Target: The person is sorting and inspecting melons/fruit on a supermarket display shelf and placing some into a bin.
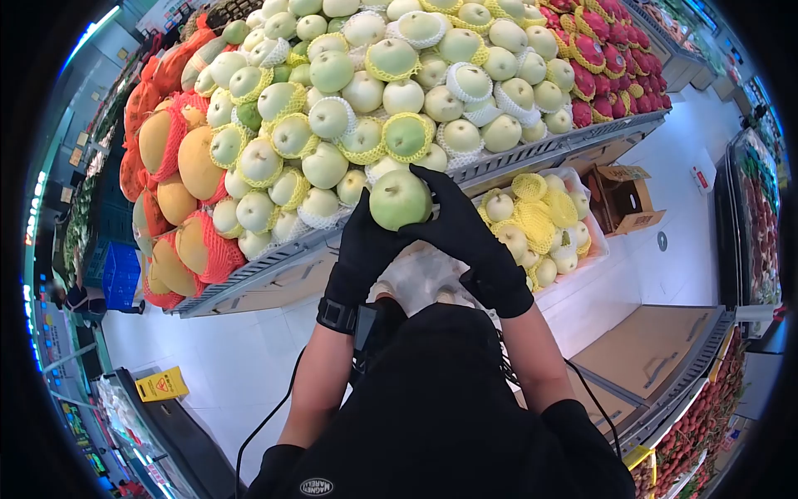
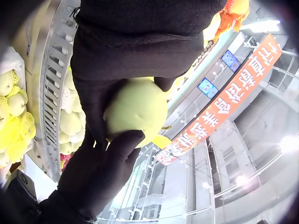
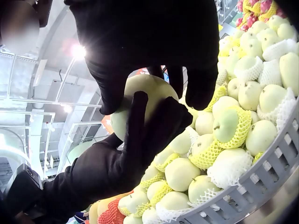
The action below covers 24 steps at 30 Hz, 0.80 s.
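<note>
A round, pale green pear (image 1: pixel 401 200), stem up and without a net, is held in front of the body between two black-gloved hands. My left hand (image 1: pixel 366 243) grips its left side and underside; its fingers show wrapped over the pear (image 3: pixel 142 93) in the right wrist view. On the other side my right hand (image 1: pixel 457 218) holds it, index finger at the upper edge and thumb low on the front. The left wrist view shows the right thumb (image 2: pixel 125 143) pressed on the pear's skin. Right behind lies a heaped display of similar pears (image 1: pixel 324 166), many in yellow or white foam nets.
A grey slotted rail (image 1: pixel 499 170) edges the display. Yellow-orange fruit in red nets (image 1: pixel 199 162) lies left, dragon fruit (image 1: pixel 590 58) at the back right. Below the rail stands a crate of pears and yellow nets (image 1: pixel 540 224), with an open cardboard box (image 1: pixel 619 200) beside it.
</note>
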Available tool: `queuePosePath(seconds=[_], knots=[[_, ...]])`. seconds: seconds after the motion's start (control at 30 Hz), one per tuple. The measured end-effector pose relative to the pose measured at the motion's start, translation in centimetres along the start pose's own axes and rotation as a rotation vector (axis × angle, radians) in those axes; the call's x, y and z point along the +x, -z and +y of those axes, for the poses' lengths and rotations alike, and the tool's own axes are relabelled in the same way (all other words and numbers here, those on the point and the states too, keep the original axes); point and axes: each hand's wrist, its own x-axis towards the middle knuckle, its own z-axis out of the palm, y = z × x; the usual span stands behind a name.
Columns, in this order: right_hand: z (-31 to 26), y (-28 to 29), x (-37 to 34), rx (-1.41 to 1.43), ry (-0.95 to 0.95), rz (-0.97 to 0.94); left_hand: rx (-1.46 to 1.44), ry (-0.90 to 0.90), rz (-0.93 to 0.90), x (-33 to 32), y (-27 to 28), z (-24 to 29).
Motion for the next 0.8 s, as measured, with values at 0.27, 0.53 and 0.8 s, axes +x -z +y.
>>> queuePosePath(seconds=[0.27,0.53,0.8], knots=[[-1.9,-1.9,2.1,-0.060,-0.034,-0.018,-0.067,-0.007,0.017,1.5,3.5,0.3],[-2.7,-5.4,4.9,-0.104,-0.035,0.019,-0.245,-0.014,0.066,2.9,7.5,-1.7],[-4.6,-9.1,7.6,-0.141,-0.040,0.034,-0.231,-0.061,0.145,4.0,12.1,-0.7]])
